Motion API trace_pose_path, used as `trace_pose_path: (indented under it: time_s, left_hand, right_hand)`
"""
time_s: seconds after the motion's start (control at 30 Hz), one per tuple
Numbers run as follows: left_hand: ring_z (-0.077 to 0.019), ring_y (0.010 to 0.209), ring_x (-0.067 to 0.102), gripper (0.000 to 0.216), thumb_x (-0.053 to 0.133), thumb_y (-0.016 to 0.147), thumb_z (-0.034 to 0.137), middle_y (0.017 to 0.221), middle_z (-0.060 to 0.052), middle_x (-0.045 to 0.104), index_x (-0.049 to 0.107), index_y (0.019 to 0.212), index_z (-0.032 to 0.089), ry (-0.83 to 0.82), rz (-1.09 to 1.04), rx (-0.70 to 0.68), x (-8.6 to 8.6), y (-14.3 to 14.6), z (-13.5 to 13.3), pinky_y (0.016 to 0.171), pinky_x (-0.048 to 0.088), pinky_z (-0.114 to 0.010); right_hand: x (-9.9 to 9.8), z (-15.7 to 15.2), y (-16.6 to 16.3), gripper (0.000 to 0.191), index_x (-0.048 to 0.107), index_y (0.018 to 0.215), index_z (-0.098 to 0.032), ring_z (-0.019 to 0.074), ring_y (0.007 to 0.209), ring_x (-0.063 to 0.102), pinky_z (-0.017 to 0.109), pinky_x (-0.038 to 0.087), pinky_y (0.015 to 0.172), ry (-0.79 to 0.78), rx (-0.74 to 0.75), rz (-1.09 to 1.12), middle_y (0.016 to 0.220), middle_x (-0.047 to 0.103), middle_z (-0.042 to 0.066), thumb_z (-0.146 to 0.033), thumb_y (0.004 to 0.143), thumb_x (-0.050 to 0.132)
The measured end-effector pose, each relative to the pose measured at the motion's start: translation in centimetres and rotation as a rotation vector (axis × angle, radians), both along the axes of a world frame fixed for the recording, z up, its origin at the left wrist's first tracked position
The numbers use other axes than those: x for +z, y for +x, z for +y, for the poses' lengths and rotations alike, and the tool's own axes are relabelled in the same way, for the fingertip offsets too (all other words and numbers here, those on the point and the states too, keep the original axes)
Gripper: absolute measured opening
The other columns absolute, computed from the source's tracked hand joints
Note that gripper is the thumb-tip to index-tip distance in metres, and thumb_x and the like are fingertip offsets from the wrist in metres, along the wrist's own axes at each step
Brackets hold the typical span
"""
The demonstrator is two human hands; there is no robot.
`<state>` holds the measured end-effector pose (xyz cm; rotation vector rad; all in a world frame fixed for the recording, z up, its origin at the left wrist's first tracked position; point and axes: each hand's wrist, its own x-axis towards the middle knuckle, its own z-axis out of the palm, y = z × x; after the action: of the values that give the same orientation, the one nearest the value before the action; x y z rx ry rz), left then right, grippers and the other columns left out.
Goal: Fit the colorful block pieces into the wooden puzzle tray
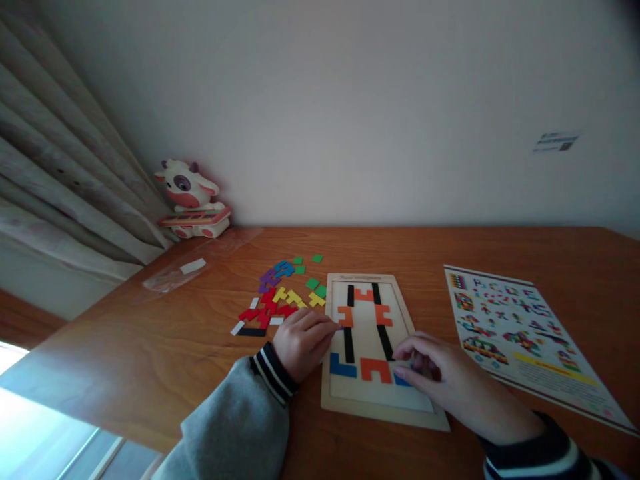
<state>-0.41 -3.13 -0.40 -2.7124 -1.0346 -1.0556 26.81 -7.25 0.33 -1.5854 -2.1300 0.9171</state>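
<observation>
A wooden puzzle board (pixel 367 400) lies on the table with black, orange and blue pieces set in its tray. My left hand (pixel 305 340) rests at the board's left edge, its fingers closed together; whatever is at the fingertips is too small to make out. Over the lower right of the tray, my right hand (pixel 435 377) has thumb and index finger curled about a blue puzzle piece (pixel 401 381), partly hidden by the thumb. Another blue piece (pixel 343 366) sits at the lower left, with an orange piece (pixel 376 371) between the two.
Loose coloured pieces (pixel 267 307) are scattered left of the board. A printed pattern sheet (pixel 525 333) lies to the right. A clear plastic bag (pixel 170 275) and a cow toy with a keyboard (pixel 193 200) are at the back left, near a curtain (pixel 65 160).
</observation>
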Motion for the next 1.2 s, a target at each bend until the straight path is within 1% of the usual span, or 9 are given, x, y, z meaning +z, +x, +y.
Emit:
trace_pose_path:
  time_s: [0.2, 0.33, 0.4, 0.53, 0.67, 0.83, 1.03, 1.13, 1.2]
  left_hand:
    - [-0.0170, 0.079, 0.060, 0.019, 0.055, 0.091, 0.018, 0.091, -0.005, 0.070, 0.073, 0.096, 0.023, 0.023, 0.038, 0.112, -0.4, -1.2, 0.8, 0.071, 0.053, -0.030]
    - [-0.0177, 0.081, 0.060, 0.018, 0.058, 0.089, 0.019, 0.091, -0.005, 0.070, 0.073, 0.097, 0.023, 0.036, -0.013, 0.178, -0.5, -1.8, 1.3, 0.073, 0.053, -0.031]
    - [-0.0165, 0.079, 0.061, 0.017, 0.058, 0.089, 0.018, 0.090, -0.005, 0.070, 0.073, 0.097, 0.023, 0.027, -0.031, 0.116, -0.4, -1.3, 1.0, 0.071, 0.053, -0.029]
    - [-0.0141, 0.077, 0.063, 0.014, 0.060, 0.089, 0.015, 0.088, -0.003, 0.072, 0.070, 0.098, 0.020, -0.001, -0.095, -0.092, 0.0, 0.9, -0.6, 0.071, 0.054, -0.026]
    - [-0.0143, 0.077, 0.064, 0.011, 0.062, 0.089, 0.015, 0.086, -0.003, 0.072, 0.069, 0.096, 0.019, -0.012, -0.116, -0.152, 0.2, 2.1, -1.5, 0.072, 0.054, -0.027]
    - [-0.0151, 0.075, 0.061, 0.012, 0.061, 0.089, 0.018, 0.083, -0.003, 0.069, 0.071, 0.095, 0.022, 0.006, -0.054, -0.085, -0.1, 1.9, -1.5, 0.068, 0.053, -0.028]
    - [-0.0155, 0.076, 0.060, 0.011, 0.060, 0.090, 0.019, 0.086, -0.004, 0.069, 0.070, 0.095, 0.021, 0.028, -0.023, -0.050, -0.4, 1.9, -1.5, 0.070, 0.052, -0.029]
    - [-0.0165, 0.078, 0.060, 0.012, 0.059, 0.090, 0.019, 0.088, -0.003, 0.070, 0.070, 0.094, 0.022, 0.060, 0.059, 0.018, -0.2, 0.5, -0.4, 0.070, 0.051, -0.029]
    - [-0.0171, 0.077, 0.060, 0.014, 0.057, 0.092, 0.021, 0.086, -0.003, 0.071, 0.071, 0.092, 0.021, 0.084, 0.112, 0.121, 0.0, -1.1, 0.7, 0.071, 0.051, -0.030]
  right_hand:
    - [-0.3, -0.1, 1.0, 0.017, 0.066, 0.093, -0.024, 0.0173, 0.072, 0.060, 0.029, 0.047, 0.064, -0.034, -0.014, -0.013, 0.085, 0.066, 0.002, -0.036, 0.083, 0.059]
    - [-0.7, -0.1, 1.6, 0.015, 0.066, 0.092, -0.023, 0.0171, 0.071, 0.060, 0.029, 0.047, 0.065, -0.032, -0.035, 0.005, 0.083, 0.066, 0.003, -0.032, 0.081, 0.062]
    - [-0.8, -0.1, 1.5, 0.015, 0.066, 0.092, -0.023, 0.0169, 0.070, 0.059, 0.029, 0.047, 0.064, -0.010, -0.034, -0.007, 0.082, 0.065, 0.003, -0.032, 0.081, 0.063]
    - [-0.4, -0.2, 0.6, 0.015, 0.065, 0.093, -0.022, 0.0161, 0.070, 0.059, 0.029, 0.046, 0.062, 0.082, -0.019, 0.006, 0.085, 0.065, 0.003, -0.033, 0.085, 0.059]
    - [0.0, -0.6, -0.7, 0.011, 0.065, 0.093, -0.022, 0.0160, 0.076, 0.061, 0.029, 0.048, 0.069, 0.119, 0.009, 0.040, 0.089, 0.065, 0.003, -0.027, 0.084, 0.061]
    - [-0.1, -0.7, -1.7, 0.009, 0.065, 0.091, -0.022, 0.0155, 0.079, 0.061, 0.028, 0.049, 0.072, 0.116, 0.034, 0.040, 0.094, 0.063, 0.003, -0.021, 0.082, 0.064]
    - [-0.6, -0.6, -2.3, 0.015, 0.068, 0.094, -0.023, 0.0210, 0.095, 0.060, 0.036, 0.049, 0.086, 0.195, 0.008, -0.056, 0.100, 0.061, 0.005, -0.030, 0.080, 0.070]
    - [-0.7, -0.5, -2.6, 0.023, 0.070, 0.093, -0.023, 0.0245, 0.097, 0.059, 0.041, 0.048, 0.087, 0.216, -0.020, -0.112, 0.100, 0.060, 0.005, -0.038, 0.076, 0.075]
    - [-0.7, -0.4, -2.8, 0.028, 0.070, 0.094, -0.022, 0.0258, 0.097, 0.059, 0.043, 0.048, 0.086, 0.229, -0.037, -0.131, 0.099, 0.060, 0.006, -0.041, 0.074, 0.076]
